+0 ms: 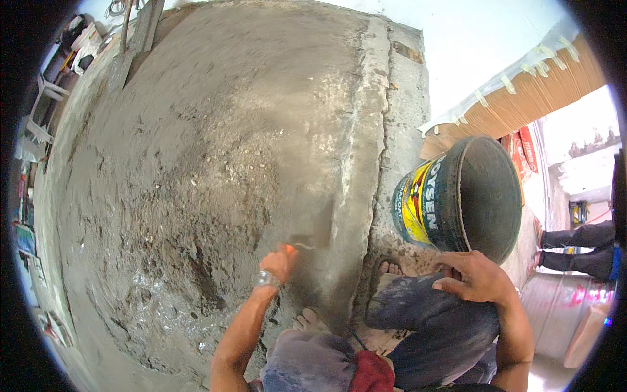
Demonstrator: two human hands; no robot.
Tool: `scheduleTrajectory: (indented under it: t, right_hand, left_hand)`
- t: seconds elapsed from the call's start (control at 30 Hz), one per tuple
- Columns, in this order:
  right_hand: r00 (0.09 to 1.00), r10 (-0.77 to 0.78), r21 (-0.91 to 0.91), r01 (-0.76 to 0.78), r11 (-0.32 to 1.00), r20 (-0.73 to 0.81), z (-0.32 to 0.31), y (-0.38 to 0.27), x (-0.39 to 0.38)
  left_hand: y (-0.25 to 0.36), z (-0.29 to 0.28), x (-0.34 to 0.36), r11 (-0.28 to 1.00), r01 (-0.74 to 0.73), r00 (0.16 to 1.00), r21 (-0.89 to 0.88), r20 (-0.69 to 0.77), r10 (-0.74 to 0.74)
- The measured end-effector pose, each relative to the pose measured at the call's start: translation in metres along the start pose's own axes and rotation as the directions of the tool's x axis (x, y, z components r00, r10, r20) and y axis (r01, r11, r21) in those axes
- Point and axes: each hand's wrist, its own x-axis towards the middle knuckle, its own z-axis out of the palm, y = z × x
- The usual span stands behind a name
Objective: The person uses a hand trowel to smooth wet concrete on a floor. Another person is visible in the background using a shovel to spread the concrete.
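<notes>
My left hand (278,264) is closed around the orange handle of a trowel (318,230), whose blade is smeared by motion. The blade lies low over the wet grey cement (248,130), close to the raised concrete strip (369,130) on its right. A watch circles the left wrist. My right hand (480,277) rests over my bent knee, thumb apart from the loosely curved fingers, with nothing seen in it. Just beyond it a dark bucket (447,202) with a yellow label leans over, its mouth toward the right.
My bare feet (309,321) are beside the cement. Brown corrugated sheeting (522,88) with tape lines the white wall at the far right. Planks (134,49) stand at the far left. Another person's dark-trousered legs (578,245) show at the right edge.
</notes>
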Motion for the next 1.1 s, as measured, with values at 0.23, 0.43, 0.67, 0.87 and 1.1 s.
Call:
scheduleTrajectory:
  t: [0.23, 0.43, 0.67, 0.87, 1.1]
  right_hand:
    - [0.985, 0.160, 0.023, -0.162, 0.987, 0.058, -0.005, 0.008, -0.012]
    - [0.993, 0.117, -0.017, -0.117, 0.993, 0.021, -0.002, 0.010, -0.021]
    - [0.987, 0.160, 0.027, -0.161, 0.987, 0.022, -0.002, 0.017, -0.025]
    - [0.989, 0.146, 0.031, -0.147, 0.989, 0.040, 0.000, 0.020, -0.027]
    - [0.993, 0.109, 0.045, -0.112, 0.993, 0.054, -0.002, 0.011, -0.017]
  left_hand:
    - [-0.038, -0.053, -0.019, 0.983, 0.183, 0.968, -0.034, -0.166, -0.186]
    - [-0.032, -0.016, -0.034, 0.985, -0.149, 0.989, 0.086, 0.035, 0.147]
    - [-0.017, -0.030, -0.049, 0.976, -0.143, 0.989, 0.165, 0.050, 0.136]
    - [-0.048, -0.053, -0.034, 0.983, -0.114, 0.988, 0.147, 0.125, 0.096]
    - [-0.011, -0.066, -0.044, 0.979, -0.140, 0.983, 0.146, 0.139, 0.120]
